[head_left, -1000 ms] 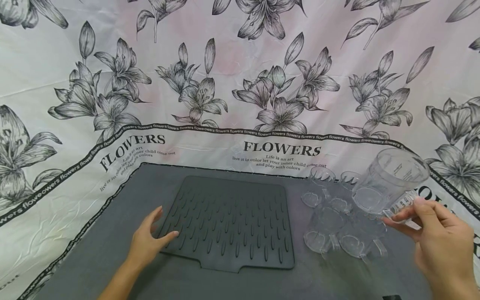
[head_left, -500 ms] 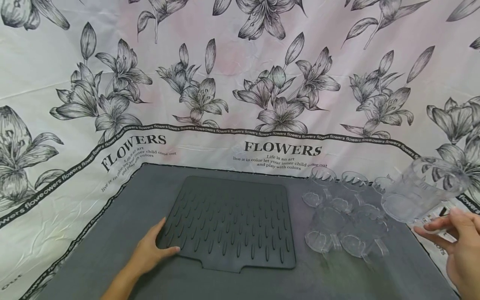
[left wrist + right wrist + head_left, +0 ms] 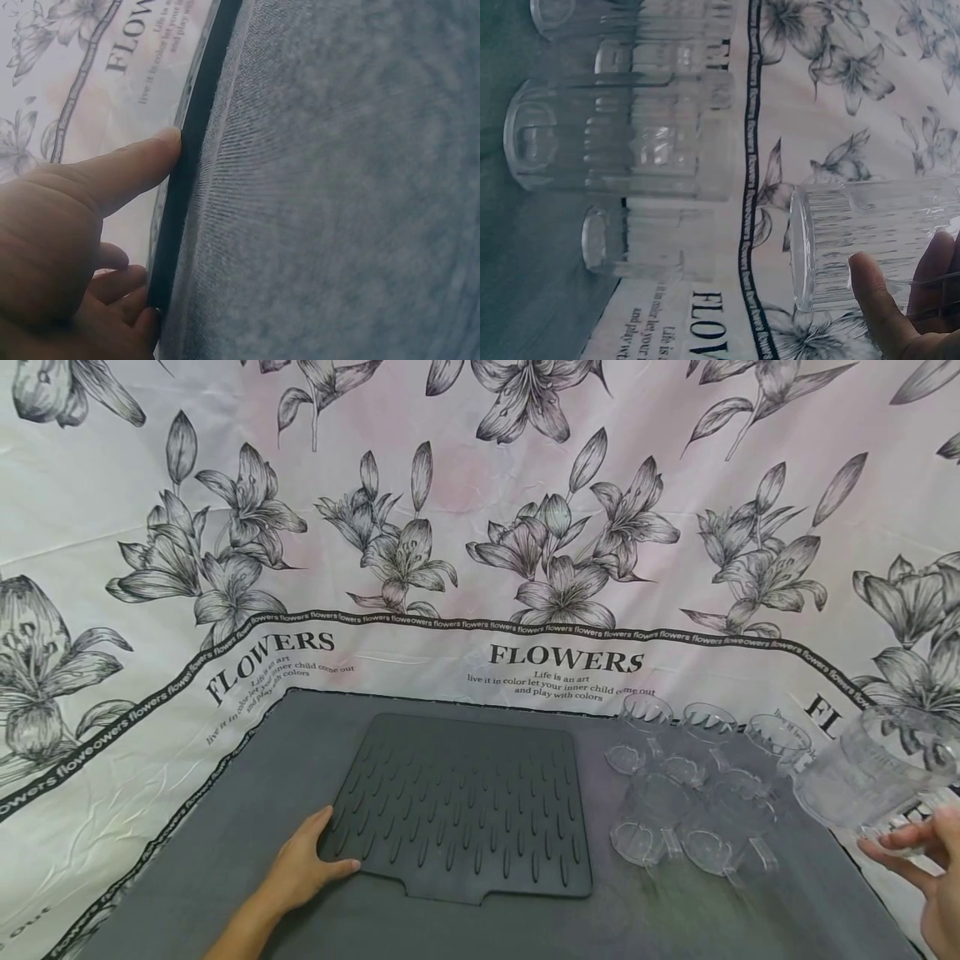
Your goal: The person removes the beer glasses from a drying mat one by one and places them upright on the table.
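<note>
My left hand is at the front left corner of a black ridged drying mat, its straight thumb touching the front edge and its fingers along the left side. The left wrist view has the thumb against the mat's dark edge. At the far right, my right hand grips a clear glass mug by its handle, base down and raised above table level. Part of this hand lies outside the head view. In the right wrist view, the thumb lies against the mug's ribbed side.
Several clear glass mugs stand close together to the right of the mat, overlapping in the head view. The table has a grey top. Behind it hangs a white cloth printed with flowers and lettering.
My right hand has carried the glass mug to the right and lower in the view, away from the other mugs. My left hand has come down onto the mat's corner.
</note>
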A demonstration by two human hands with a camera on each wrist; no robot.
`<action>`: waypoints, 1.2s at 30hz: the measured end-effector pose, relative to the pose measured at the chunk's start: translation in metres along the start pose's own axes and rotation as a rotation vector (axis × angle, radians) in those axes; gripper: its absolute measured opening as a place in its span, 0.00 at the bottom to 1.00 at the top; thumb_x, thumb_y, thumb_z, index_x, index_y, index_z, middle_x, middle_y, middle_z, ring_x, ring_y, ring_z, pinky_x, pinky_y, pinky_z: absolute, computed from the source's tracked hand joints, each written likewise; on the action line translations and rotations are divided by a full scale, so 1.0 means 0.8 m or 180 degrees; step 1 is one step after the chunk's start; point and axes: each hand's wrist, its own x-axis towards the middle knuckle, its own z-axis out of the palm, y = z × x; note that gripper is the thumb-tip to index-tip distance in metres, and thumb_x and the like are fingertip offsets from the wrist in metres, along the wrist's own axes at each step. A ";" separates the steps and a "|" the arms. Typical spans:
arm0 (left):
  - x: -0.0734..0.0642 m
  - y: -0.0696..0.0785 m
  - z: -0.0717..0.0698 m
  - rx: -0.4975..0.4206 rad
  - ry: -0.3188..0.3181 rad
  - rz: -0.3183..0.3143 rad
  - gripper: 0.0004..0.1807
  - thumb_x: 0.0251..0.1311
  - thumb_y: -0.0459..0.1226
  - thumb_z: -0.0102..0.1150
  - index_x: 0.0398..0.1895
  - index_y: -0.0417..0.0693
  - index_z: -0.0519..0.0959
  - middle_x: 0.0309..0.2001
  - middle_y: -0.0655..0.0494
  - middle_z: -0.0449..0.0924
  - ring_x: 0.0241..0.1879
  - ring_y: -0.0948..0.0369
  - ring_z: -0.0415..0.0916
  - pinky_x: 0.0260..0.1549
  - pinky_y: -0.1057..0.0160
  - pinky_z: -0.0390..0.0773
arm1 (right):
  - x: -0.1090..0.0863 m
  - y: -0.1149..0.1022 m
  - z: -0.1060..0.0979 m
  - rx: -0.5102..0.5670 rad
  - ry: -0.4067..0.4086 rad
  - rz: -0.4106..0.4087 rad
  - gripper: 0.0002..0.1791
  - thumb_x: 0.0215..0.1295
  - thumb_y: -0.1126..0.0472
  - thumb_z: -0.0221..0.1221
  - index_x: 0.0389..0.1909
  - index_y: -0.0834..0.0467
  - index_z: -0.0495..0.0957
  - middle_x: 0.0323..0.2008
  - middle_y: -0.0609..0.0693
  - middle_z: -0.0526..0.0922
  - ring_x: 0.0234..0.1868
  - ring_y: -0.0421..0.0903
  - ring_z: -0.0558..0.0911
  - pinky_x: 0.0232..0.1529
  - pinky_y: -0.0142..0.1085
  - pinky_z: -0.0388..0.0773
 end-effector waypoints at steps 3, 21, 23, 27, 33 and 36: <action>0.001 0.000 0.001 0.0000 0.0002 -0.0010 0.60 0.43 0.52 0.76 0.72 0.29 0.53 0.69 0.29 0.52 0.68 0.35 0.49 0.60 0.35 0.56 | 0.011 0.018 -0.013 0.0097 -0.0008 0.0021 0.15 0.76 0.63 0.47 0.26 0.58 0.73 0.17 0.47 0.74 0.21 0.35 0.75 0.19 0.20 0.73; 0.003 0.002 0.003 -0.0004 0.0035 0.0019 0.59 0.44 0.51 0.76 0.72 0.29 0.53 0.70 0.30 0.52 0.68 0.36 0.49 0.61 0.36 0.56 | 0.006 0.083 -0.052 -0.0079 0.0023 0.0669 0.15 0.76 0.55 0.45 0.32 0.62 0.70 0.18 0.46 0.74 0.20 0.39 0.75 0.18 0.25 0.75; 0.003 0.001 0.003 0.0002 0.0040 0.0024 0.59 0.44 0.50 0.76 0.72 0.29 0.53 0.70 0.30 0.52 0.68 0.36 0.49 0.61 0.36 0.56 | 0.003 0.087 -0.052 -0.0092 -0.0009 0.0757 0.17 0.76 0.55 0.45 0.31 0.62 0.71 0.18 0.46 0.75 0.20 0.39 0.75 0.18 0.27 0.77; 0.002 0.002 0.001 0.0011 0.0035 0.0027 0.59 0.44 0.50 0.76 0.72 0.29 0.53 0.70 0.30 0.52 0.68 0.36 0.49 0.61 0.36 0.56 | 0.006 0.103 -0.058 0.0168 -0.0052 0.0899 0.20 0.75 0.57 0.48 0.24 0.64 0.74 0.16 0.50 0.76 0.17 0.43 0.77 0.17 0.34 0.80; -0.001 0.003 0.001 0.0022 0.0012 0.0000 0.59 0.44 0.50 0.76 0.72 0.29 0.53 0.70 0.30 0.52 0.68 0.35 0.49 0.60 0.36 0.56 | 0.006 0.116 -0.067 0.0034 -0.0214 0.1113 0.18 0.76 0.58 0.46 0.28 0.59 0.76 0.17 0.51 0.76 0.19 0.44 0.77 0.19 0.36 0.81; -0.001 0.004 0.001 0.0013 0.0009 -0.0005 0.59 0.44 0.50 0.76 0.72 0.29 0.53 0.70 0.30 0.52 0.68 0.35 0.49 0.60 0.36 0.56 | 0.006 0.118 -0.068 -0.0088 -0.0265 0.1187 0.17 0.77 0.57 0.45 0.29 0.57 0.76 0.18 0.50 0.76 0.20 0.43 0.77 0.19 0.35 0.80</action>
